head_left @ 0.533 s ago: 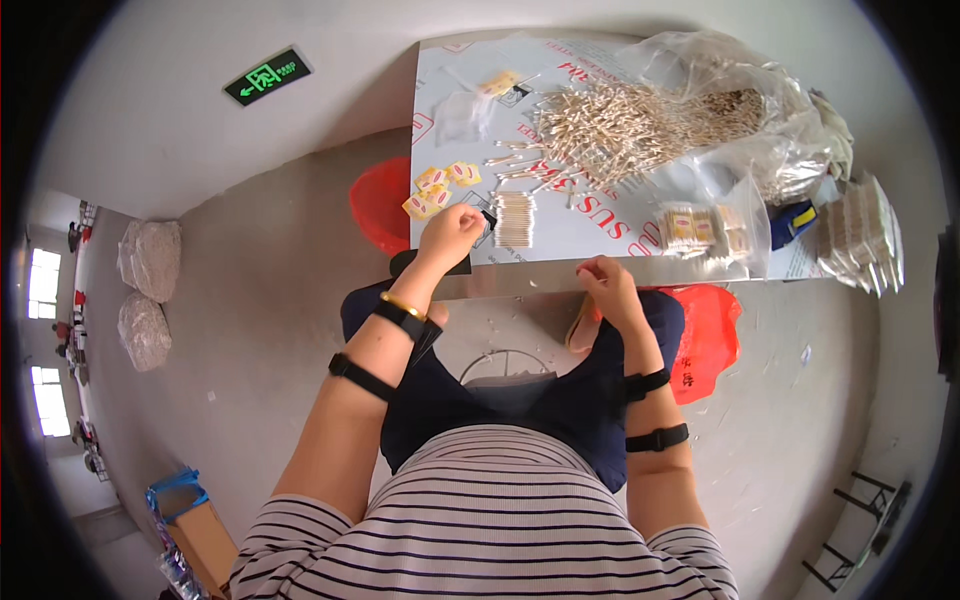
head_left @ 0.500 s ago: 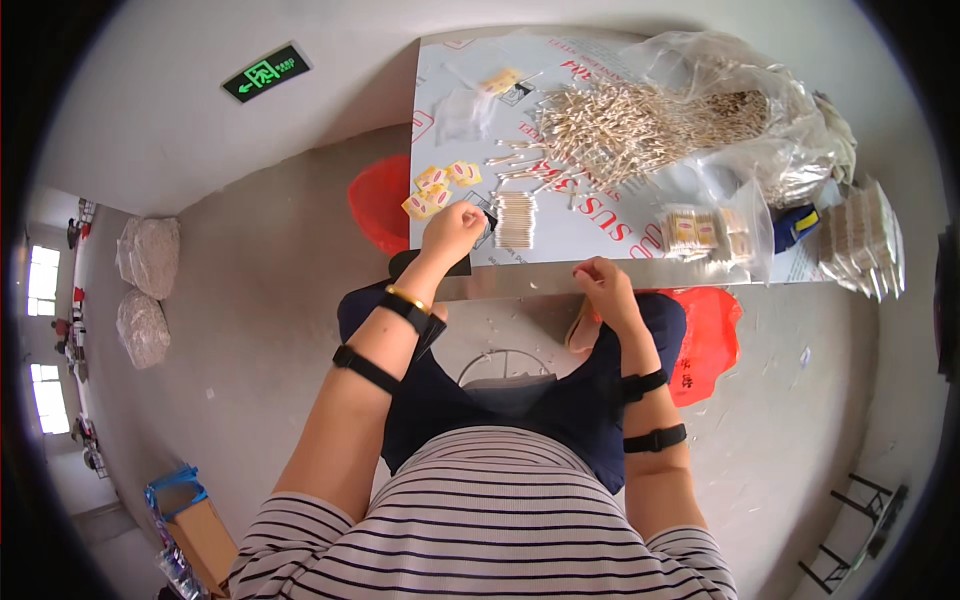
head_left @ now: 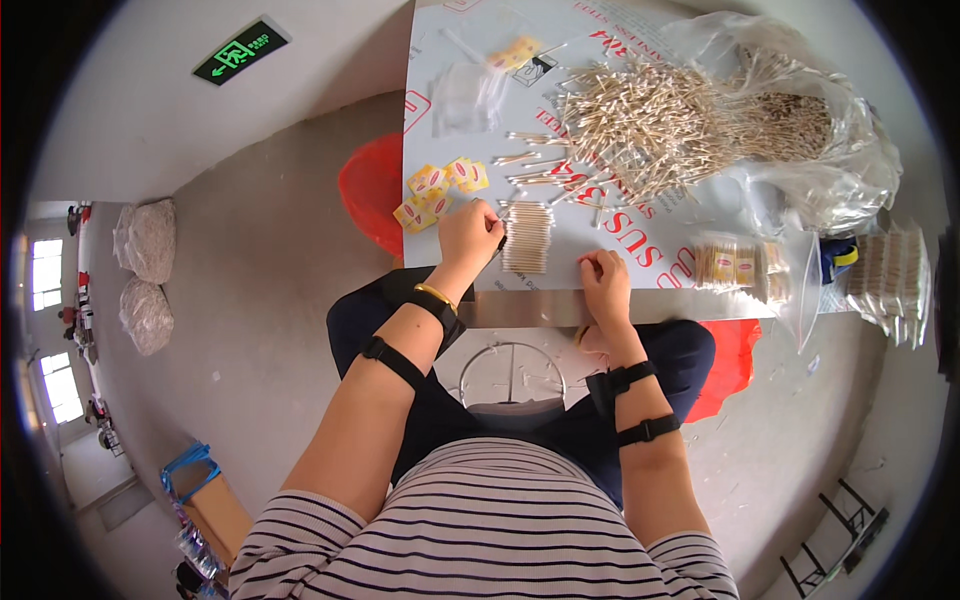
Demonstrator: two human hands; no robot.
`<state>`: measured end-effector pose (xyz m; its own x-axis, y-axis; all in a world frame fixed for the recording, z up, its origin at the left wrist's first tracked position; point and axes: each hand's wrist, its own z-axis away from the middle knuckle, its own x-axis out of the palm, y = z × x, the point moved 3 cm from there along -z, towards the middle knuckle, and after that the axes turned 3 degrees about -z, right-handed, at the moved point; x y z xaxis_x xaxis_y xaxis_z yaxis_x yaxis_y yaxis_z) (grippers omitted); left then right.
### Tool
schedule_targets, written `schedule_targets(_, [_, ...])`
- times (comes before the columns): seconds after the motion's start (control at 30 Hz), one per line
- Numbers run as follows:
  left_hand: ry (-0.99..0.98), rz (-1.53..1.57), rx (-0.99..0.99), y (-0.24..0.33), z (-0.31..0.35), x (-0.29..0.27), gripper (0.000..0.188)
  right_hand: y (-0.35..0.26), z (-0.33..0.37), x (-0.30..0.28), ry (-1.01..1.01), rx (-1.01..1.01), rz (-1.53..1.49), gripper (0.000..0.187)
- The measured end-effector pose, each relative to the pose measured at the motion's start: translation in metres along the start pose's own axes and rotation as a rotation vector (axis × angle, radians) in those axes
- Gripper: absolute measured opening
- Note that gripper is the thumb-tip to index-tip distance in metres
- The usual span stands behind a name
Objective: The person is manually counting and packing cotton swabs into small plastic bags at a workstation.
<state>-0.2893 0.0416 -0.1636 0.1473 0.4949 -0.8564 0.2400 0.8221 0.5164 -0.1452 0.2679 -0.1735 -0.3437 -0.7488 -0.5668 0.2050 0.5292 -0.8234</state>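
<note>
A row of cotton swabs (head_left: pixel 527 238) lies neatly side by side on the table. My left hand (head_left: pixel 470 240) is closed at the row's left side, fingertips by the swab heads; whatever it may hold is hidden. Near the table's front edge, right of the row, my right hand (head_left: pixel 606 287) has its fingers curled in, with nothing showing in them. Small yellow-and-white printed cards (head_left: pixel 428 195) lie beyond my left hand. A big loose heap of cotton swabs (head_left: pixel 640 125) spreads farther back, with several stray swabs (head_left: pixel 535 160) between heap and row.
Clear plastic bags (head_left: pixel 468 100) lie at the back left. A large clear bag (head_left: pixel 850 170) of swabs stands right of the heap. Filled packs (head_left: pixel 735 265) and stacked bundles (head_left: pixel 890 285) sit at the right. The metal table edge (head_left: pixel 530 308) runs before my knees.
My left hand has come closer to the left side of the swab row. My right hand has moved onto the table's front edge. The whole view has shifted slightly.
</note>
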Motion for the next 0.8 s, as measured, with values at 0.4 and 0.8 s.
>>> schedule_targets(0.4, [0.117,-0.211,0.359,0.034,-0.045,-0.023,0.019,-0.011,-0.005,-0.002,0.022,0.037,0.038,0.004])
schedule_targets(0.8, [0.05,-0.165,0.326,0.036,-0.105,0.013,0.025,-0.036,-0.09,-0.001,0.014,-0.263,0.272,0.03])
